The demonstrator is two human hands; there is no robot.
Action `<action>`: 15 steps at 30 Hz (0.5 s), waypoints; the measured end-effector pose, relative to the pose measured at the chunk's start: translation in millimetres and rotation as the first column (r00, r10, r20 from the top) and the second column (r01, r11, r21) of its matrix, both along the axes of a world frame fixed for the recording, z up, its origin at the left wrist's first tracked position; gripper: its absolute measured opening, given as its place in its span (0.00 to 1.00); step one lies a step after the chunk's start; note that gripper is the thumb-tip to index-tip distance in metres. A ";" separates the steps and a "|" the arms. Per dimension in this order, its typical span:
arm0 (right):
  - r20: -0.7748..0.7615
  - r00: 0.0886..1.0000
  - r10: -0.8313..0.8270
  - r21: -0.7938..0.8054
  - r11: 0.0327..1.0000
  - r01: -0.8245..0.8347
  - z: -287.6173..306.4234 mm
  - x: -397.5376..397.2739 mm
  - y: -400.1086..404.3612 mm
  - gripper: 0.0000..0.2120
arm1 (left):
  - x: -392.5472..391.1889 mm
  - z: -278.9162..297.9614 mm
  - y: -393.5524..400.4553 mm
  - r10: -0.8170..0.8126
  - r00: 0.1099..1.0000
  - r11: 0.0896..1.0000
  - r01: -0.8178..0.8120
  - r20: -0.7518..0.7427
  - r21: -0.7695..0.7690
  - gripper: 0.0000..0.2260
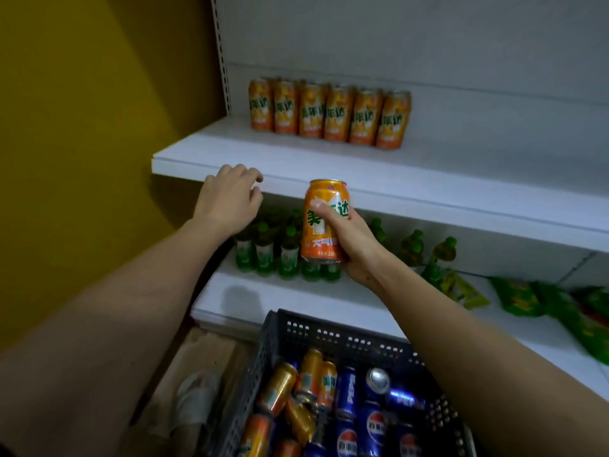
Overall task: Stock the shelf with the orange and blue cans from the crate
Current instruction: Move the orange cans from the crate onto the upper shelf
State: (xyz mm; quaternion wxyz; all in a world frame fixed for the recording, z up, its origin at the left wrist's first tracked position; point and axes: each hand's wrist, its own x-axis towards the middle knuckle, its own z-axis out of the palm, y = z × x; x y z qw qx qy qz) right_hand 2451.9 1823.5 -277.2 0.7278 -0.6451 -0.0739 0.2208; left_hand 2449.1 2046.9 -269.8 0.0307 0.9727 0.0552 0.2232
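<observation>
step: carry phase, one orange can (324, 222) in transit from crate (280, 344) toward the upper shelf (428, 166)
right hand (349, 240): grip wraps the can body from the right, thumb across the label, fingers behind; can upright, held in front of the shelf's front edge, not yet over it
left hand (227, 199): holds nothing, fingers loosely curled, at the shelf's front edge on the left side; contact with the edge looks likely, can't confirm
shelf stock: row of orange cans (329, 113) upright near the back wall, six facing front, more seem to sit behind them; free board to the right of the row and in front of it
crate: dark plastic, below the arms, holds a mixed pile, orange cans in crate (286, 390) on the left, blue cans (359, 420) on the right, most lying on their sides
progress: early to middle by my read, no blue cans on the shelf yet, crate has plenty left
next move needs: lift the can above the shelf lip, reach in, set it upright just beside the row's right end or start a front row, label forward
watch: avoid nudging the standing row on placement
lower shelf: green bottles (263, 255) directly behind the held can, green packets (540, 298) further right, not part of the task
</observation>
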 end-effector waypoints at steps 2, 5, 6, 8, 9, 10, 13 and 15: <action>0.047 0.999 0.002 -0.022 1.000 -0.001 19.3 8.6 10.7 0.22 | 9.0 4.6 10.4 0.012 1.000 1.000 -0.012 0.008 0.023 0.15; 0.090 0.996 -0.009 -0.028 1.000 0.012 44.6 21.9 27.5 0.22 | 24.7 6.2 25.3 0.048 0.999 0.999 -0.048 0.017 0.002 0.16; 0.094 0.995 -0.014 -0.023 1.000 0.016 50.8 27.0 32.3 0.21 | 30.2 5.2 28.9 0.060 0.998 0.998 -0.059 0.010 -0.015 0.16; 0.091 0.995 -0.028 -0.020 0.999 0.030 60.8 36.7 41.2 0.20 | 42.5 1.3 36.4 0.066 0.998 0.997 -0.066 -0.006 -0.048 0.17; 0.084 0.996 -0.033 -0.024 0.999 0.035 65.1 41.0 45.2 0.22 | 49.2 -1.1 39.9 0.061 0.998 0.996 -0.062 -0.010 -0.060 0.17; 0.070 0.997 -0.041 -0.025 0.999 0.043 67.8 46.7 49.2 0.25 | 56.0 -3.7 43.4 0.054 0.999 0.996 -0.054 -0.009 -0.069 0.18; 0.020 0.999 -0.046 -0.007 0.999 0.046 74.4 65.3 60.8 0.27 | 75.9 -10.2 53.7 0.031 0.999 0.996 -0.030 0.009 -0.080 0.18; 0.021 0.998 -0.055 0.003 0.998 0.055 76.6 80.0 68.9 0.28 | 86.1 -17.7 59.3 0.033 0.999 0.998 -0.032 0.016 -0.063 0.20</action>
